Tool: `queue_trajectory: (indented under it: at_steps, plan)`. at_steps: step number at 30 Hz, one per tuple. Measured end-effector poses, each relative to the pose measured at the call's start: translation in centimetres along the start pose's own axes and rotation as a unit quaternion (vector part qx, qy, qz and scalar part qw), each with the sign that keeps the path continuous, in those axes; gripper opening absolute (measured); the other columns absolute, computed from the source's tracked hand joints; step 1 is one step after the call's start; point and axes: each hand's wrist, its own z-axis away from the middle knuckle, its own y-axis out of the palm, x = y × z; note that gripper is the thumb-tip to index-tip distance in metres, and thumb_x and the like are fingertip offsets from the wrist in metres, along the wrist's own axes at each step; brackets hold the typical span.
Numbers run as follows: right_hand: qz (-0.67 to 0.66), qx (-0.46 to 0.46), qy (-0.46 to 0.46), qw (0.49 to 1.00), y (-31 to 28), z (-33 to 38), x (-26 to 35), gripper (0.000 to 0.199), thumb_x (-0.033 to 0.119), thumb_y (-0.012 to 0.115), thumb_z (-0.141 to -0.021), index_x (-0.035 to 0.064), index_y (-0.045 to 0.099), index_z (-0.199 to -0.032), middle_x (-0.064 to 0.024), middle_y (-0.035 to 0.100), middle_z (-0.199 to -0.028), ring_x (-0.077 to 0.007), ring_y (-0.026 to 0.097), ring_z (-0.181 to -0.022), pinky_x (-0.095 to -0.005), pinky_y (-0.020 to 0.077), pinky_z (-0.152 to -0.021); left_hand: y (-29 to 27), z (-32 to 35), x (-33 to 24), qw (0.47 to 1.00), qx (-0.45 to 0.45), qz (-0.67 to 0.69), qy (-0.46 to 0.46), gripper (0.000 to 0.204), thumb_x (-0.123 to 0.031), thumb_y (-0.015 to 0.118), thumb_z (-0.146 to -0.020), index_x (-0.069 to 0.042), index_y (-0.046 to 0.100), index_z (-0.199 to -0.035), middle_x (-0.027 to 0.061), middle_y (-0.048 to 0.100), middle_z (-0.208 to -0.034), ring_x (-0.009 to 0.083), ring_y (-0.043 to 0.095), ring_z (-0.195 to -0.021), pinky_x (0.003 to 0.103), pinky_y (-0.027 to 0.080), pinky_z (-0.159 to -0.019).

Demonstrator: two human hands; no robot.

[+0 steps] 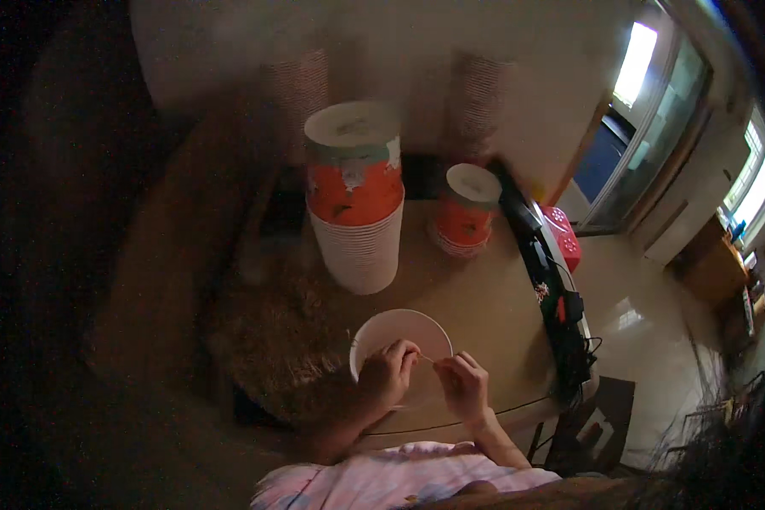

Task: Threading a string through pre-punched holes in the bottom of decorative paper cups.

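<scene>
Both hands [388,371] [461,382] pinch a thin stick [427,359] (lying left-right).

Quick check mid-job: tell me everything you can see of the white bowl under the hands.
The white bowl is round, plain and pale, seemingly paper or thin plastic. It sits upright near the front edge of the tan table, open side up; its inside looks empty. The left hand overlaps its near rim and seems to grip it. The right hand pinches a thin stick over its right side.
</scene>
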Motion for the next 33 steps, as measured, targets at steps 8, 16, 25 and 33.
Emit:
queue_trajectory:
  at_steps: [8, 16, 25, 33]
  plan:
    - [-0.031, 0.003, 0.056, 0.998, -1.7, -1.1, 2.0, 0.01, 0.0, 0.065, -0.074, 0.0046, 0.063, -0.082, -0.0053, 0.056, -0.067, -0.0118, 0.048, -0.052, -0.0245, 0.0385, -0.047, 0.3, 0.4, -2.7, 0.999, 0.023, -0.029, 0.029, 0.007, -0.011, 0.053, -0.085, -0.005, 0.054, -0.089, 0.0153, 0.06, -0.079, 0.0339, 0.059, -0.076, 0.041, 0.046, -0.064]
    - [-0.265, 0.1, 0.161, 0.945, -3.7, -2.9, 2.2, 0.008, 0.002, 0.065, -0.077, 0.0031, 0.062, -0.084, -0.0028, 0.061, -0.074, -0.0067, 0.051, -0.06, -0.0213, 0.042, -0.054, -0.5, -0.9, -5.6, 0.999, 0.014, 0.028, 0.026, 0.007, -0.008, 0.052, -0.085, -0.004, 0.053, -0.09, 0.0151, 0.061, -0.08, 0.0314, 0.061, -0.076, 0.038, 0.047, -0.065]
    - [-0.102, 0.204, 0.002, 0.974, -5.5, -6.7, 0.3, 0.007, 0.01, 0.063, -0.08, 0.004, 0.061, -0.083, -0.0055, 0.06, -0.071, -0.0096, 0.051, -0.066, -0.0279, 0.0443, -0.057, -0.3, -2.6, -6.2, 0.995, -0.004, 0.02, 0.096, 0.009, -0.008, 0.054, -0.082, -0.002, 0.05, -0.088, 0.0162, 0.057, -0.087, 0.0342, 0.058, -0.082, 0.04, 0.047, -0.067]
    - [0.074, 0.239, -0.152, 0.956, -6.4, -8.0, 1.6, 0.007, 0.011, 0.064, -0.077, 0.0054, 0.061, -0.079, -0.0083, 0.057, -0.074, -0.0215, 0.057, -0.063, -0.0309, 0.0457, -0.055, -1.8, -2.7, -5.7, 0.982, 0.08, -0.148, 0.085, 0.014, -0.015, 0.052, -0.08, -0.004, 0.06, -0.085, 0.0166, 0.058, -0.09, 0.034, 0.059, -0.081, 0.041, 0.048, -0.07]
